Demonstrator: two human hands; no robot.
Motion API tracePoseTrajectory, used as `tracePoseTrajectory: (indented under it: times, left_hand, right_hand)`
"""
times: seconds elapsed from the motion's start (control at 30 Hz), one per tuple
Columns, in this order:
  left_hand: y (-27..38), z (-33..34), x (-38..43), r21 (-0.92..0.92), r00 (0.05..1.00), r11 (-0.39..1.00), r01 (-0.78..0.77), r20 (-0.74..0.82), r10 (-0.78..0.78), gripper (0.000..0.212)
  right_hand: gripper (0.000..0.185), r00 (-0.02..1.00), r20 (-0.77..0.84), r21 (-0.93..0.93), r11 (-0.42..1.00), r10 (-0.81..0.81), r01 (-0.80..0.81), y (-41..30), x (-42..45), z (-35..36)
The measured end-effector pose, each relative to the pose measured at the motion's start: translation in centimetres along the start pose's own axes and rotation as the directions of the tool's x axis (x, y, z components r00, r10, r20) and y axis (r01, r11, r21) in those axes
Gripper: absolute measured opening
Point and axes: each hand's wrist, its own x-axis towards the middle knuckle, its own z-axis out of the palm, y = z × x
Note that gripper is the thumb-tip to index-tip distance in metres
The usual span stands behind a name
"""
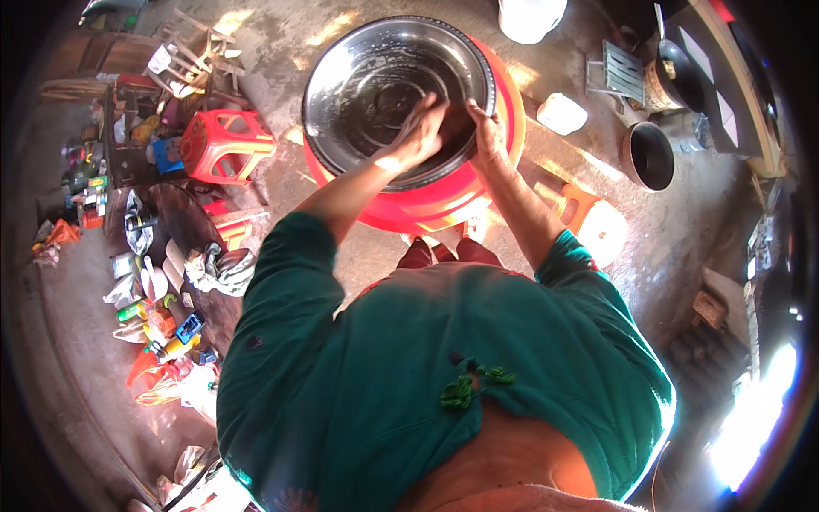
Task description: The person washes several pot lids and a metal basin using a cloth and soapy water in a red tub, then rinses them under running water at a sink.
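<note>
A wide, shiny metal basin (358, 137) rests on a larger red plastic tub (422, 208), tilted slightly within my view. Wet-looking streaks and droplets mark its dark inner bottom. My right hand (487, 137) grips the basin's rim on the right side, thumb over the edge. Inside, my left hand (414, 134) hovers over or touches the right part of the basin's inner surface; contact is unclear. Its fingers are extended and partly blurred, and no object shows in it.
Red plastic stool (227, 147) at left, near a cluttered low table (185, 214). To the right are an orange-and-white stool (595, 224), a white container (562, 114), a dark pot (647, 157) and a grey slatted stool (622, 69). A white bucket (531, 19) stands at the top.
</note>
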Motion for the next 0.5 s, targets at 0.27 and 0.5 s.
tracePoseTrajectory:
  times: [0.27, 0.5]
  left_hand:
    - [-6.9, -9.7, 0.8, 0.457, 0.927, 0.817, 0.351, -0.048, -0.372, 0.03]
    - [-3.0, -3.2, -3.7, 0.334, 0.923, 0.861, -0.385, 0.158, 0.351, 0.032]
  right_hand:
    - [0.036, 0.992, 0.114, -0.062, 0.997, -0.045, 0.052, -1.5, -1.9, 0.2]
    - [0.026, 0.999, 0.048, -0.012, 1.0, -0.025, 0.026, -1.4, -1.3, 0.7]
